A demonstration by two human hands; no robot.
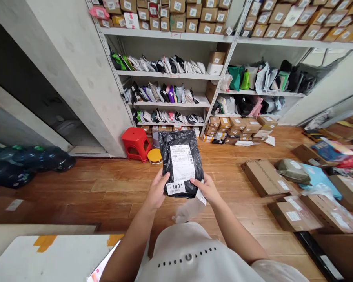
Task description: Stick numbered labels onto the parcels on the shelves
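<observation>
Premises: parcel storage room. Evidence: 2 adjoining bays of white metal shelving [167, 35] stacked with labelled cardboard boxes [178, 23] and rows of plastic mailers [164, 64]; more cartons [263, 176] on the wood-plank floor [120, 197]; a black poly mailer [178, 138] bearing a shipping label [182, 164] and number 1001.

Glossy wood-plank floor [117, 188]; white shelving [167, 36]; grey wall [95, 74]; red stool [133, 135].

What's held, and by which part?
Left hand and right hand hold the black parcel by its lower sides; the right apparently also grips a pale bag.
</observation>
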